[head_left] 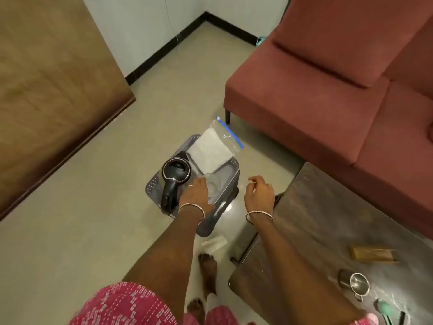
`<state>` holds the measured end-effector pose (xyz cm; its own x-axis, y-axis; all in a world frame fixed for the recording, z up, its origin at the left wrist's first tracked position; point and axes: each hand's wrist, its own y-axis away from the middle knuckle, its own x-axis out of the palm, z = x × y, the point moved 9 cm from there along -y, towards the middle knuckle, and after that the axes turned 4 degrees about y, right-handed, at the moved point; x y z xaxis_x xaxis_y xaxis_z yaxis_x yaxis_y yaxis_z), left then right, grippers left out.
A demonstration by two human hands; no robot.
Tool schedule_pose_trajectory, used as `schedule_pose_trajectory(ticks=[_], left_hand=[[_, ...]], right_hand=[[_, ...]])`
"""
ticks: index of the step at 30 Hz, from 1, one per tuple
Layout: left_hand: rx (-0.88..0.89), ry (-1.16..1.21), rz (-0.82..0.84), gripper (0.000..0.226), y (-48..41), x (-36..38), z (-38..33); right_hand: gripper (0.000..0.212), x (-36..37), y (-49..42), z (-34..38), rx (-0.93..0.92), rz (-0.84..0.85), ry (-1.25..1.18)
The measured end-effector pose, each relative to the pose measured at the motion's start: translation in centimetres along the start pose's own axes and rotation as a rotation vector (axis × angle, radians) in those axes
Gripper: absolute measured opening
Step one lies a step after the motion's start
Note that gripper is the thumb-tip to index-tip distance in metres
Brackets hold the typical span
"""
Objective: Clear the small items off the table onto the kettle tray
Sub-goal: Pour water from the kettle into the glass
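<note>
1. In the head view we see the kettle tray [152,184], grey and perforated, standing on the floor. We place everything else against it.
2. On the tray a black kettle [175,174] sits at the left side. A zip bag [220,146] holding a folded white cloth lies at the far end and overhangs the rim. A clear glass dish [213,184] sits toward the near right.
3. Our left hand [196,193] is over the tray, between kettle and dish, with its fingers reaching down at the dish. We cannot tell whether it grasps the dish or only touches it.
4. Our right hand [259,193] hangs just right of the tray, loosely curled and released, with nothing seen in it.
5. The bench [328,219] stands right of the tray. Well apart from the tray, it carries a brown packet [372,254], a steel cup [344,279], a strainer [359,286] against the cup and a teal tool [382,308].
6. A white paper [214,243] lies on the floor just beside the tray's near corner.
</note>
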<state>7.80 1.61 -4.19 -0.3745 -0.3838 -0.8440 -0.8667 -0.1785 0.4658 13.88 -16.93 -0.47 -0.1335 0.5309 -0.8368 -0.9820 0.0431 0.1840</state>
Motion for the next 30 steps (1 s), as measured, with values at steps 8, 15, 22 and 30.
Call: schedule_pose_trajectory(ticks=[8,15,22,30], left_hand=[[0.049,-0.211,0.037,0.086,-8.5,4.3,-1.1],[0.066,-0.303,0.009,0.045,-12.6,7.1,-0.8],[0.165,-0.26,-0.013,0.05,-11.6,6.2,-1.6],[0.249,0.183,-0.159,0.087,-3.8,-0.4,-1.6]], right_hand=[[0.021,5.6,-3.6,-3.9,0.114,-0.026,-0.179],[0.019,7.8,-4.3,-5.6,0.129,-0.066,-0.27],[0.02,7.5,-5.0,-5.6,0.146,-0.069,-0.309],[0.017,4.3,-4.4,-2.9,0.144,-0.091,-0.416]])
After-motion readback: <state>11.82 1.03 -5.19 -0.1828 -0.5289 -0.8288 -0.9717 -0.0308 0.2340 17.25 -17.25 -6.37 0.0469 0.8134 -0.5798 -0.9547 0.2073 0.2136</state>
